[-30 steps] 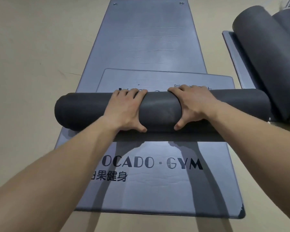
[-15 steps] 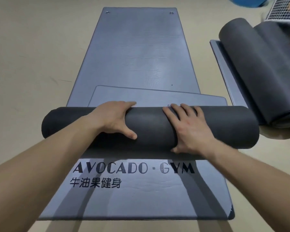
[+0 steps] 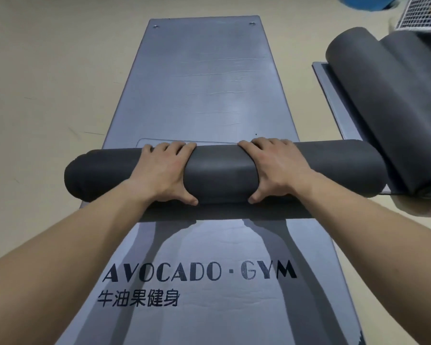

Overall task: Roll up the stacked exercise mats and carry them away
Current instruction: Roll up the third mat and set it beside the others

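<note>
Both hands clamp the rolled mat (image 3: pixel 222 174): the left hand (image 3: pixel 161 175) and right hand (image 3: pixel 280 170) sit close together near its middle, fingers curled over the far side and thumbs hooked under the near side. This roll is a thick, matte, dark grey cylinder lying crosswise on the flat mat (image 3: pixel 202 83), a glossy blue-grey sheet printed AVOCADO · GYM. A thin unrolled strip (image 3: pixel 184 141) of the roll's own mat shows just beyond the fingers. The roll's left end overhangs the flat mat's edge above the beige floor (image 3: pixel 47 95). Its right end sits just beside two more rolled mats (image 3: pixel 388 108). Open floor lies to the left, and a wire basket (image 3: pixel 428 13) stands at the far right corner.
</note>
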Tool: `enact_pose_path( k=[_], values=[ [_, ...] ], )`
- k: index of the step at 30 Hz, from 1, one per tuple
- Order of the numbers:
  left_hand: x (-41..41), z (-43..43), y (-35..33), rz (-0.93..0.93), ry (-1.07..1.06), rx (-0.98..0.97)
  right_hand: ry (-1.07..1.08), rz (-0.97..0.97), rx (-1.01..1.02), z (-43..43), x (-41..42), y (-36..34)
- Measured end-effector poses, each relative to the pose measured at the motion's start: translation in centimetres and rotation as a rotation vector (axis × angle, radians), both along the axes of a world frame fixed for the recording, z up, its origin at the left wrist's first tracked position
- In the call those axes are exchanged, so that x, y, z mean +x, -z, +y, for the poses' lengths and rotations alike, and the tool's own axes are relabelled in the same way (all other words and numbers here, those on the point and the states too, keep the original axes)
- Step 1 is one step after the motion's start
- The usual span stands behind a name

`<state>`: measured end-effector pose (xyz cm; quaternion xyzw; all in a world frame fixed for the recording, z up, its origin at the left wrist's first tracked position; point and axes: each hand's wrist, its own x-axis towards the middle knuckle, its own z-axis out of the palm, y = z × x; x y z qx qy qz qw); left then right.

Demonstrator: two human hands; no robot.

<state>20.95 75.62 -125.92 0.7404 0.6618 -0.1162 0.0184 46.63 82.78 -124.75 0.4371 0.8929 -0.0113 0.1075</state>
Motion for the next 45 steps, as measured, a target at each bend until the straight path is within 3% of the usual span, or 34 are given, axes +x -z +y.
enact_pose_path(
  k=[4,8,13,17,23,26,29,34,36,41,45],
  values=[
    [-0.2,2.4,-2.8,-0.145,-0.053,-0.158,0.027,-0.039,-0.225,1.9,-1.3,-2.9],
    [0.6,-2.0,-3.4,-0.111,-0.011,-0.329,0.005,-0.074,-0.416,-1.1,0.1,-4.1],
    [0.7,-1.3,-4.2,-0.167,-0.048,-0.427,0.004,-0.012,-0.022,-8.9,2.8,-0.7],
    [-0.8,-0.3,-3.8,-0.329,-0.230,-0.466,0.003,0.020,0.021,-6.2,2.0,0.5],
    [0.3,-2.9,-4.1,-0.250,-0.369,-0.517,-0.109,-0.042,-0.016,-2.1,1.8,-1.0],
    [2.5,-4.7,-3.6,-0.300,-0.428,-0.545,0.050,-0.042,0.086,-3.9,2.9,-0.4],
    [4.3,-6.5,-3.4,-0.456,-0.542,-0.557,0.321,0.145,0.126,-7.5,4.5,0.9],
    [7.7,-8.0,-2.2,-0.661,-0.670,-0.503,0.723,0.650,-0.512,-12.8,4.6,2.0],
    [9.8,-8.0,-2.1,-0.676,-0.682,-0.440,0.793,0.817,-0.637,-13.7,4.8,1.7],
    [15.2,-7.3,0.1,-1.042,-0.740,-0.290,0.833,1.156,-0.645,-11.8,8.7,1.9],
    [20.7,-6.5,1.1,-1.121,-0.581,-0.250,0.879,1.168,-0.595,-10.9,14.3,2.9]
  ],
)
